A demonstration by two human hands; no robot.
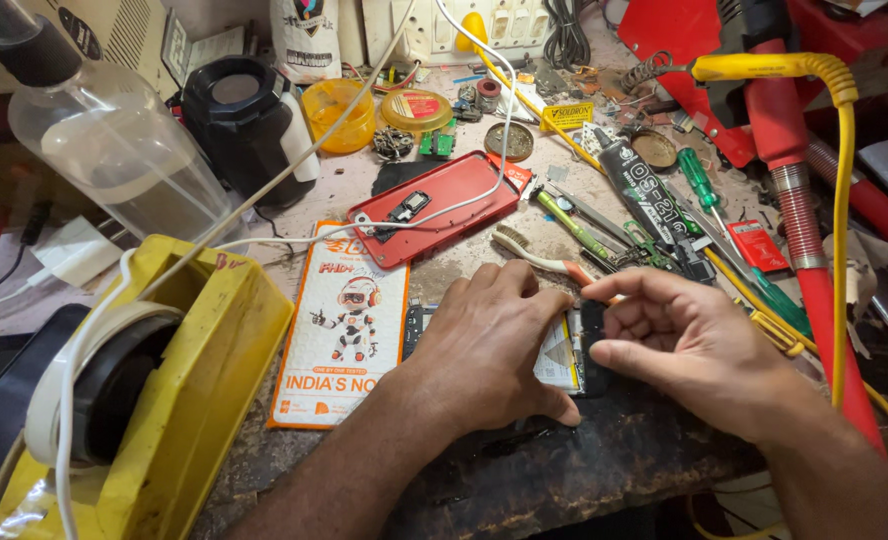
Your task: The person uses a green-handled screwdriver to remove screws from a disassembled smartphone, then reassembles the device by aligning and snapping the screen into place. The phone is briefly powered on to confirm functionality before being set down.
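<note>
Head view: the left hand (pixel 489 345) lies flat, fingers pressed down on an opened phone (pixel 564 355) on the worn bench (pixel 584 460). The right hand (pixel 679 340) pinches its black edge (what's gripped is hidden). A toothbrush (pixel 534 255) lies just beyond.

A: What sort of place?
B: Small electronics repair workshop. Worn, cluttered bench (pixel 584 470), screwdrivers (pixel 701 180) & tweezers (pixel 589 235) upper right of centre.
A: More?
B: Red phone back cover (pixel 444 205) mid frame, adhesive tube (pixel 639 190), switchboard (pixel 464 25) top centre, clear solvent bottle (pixel 114 140) upper left.
</note>
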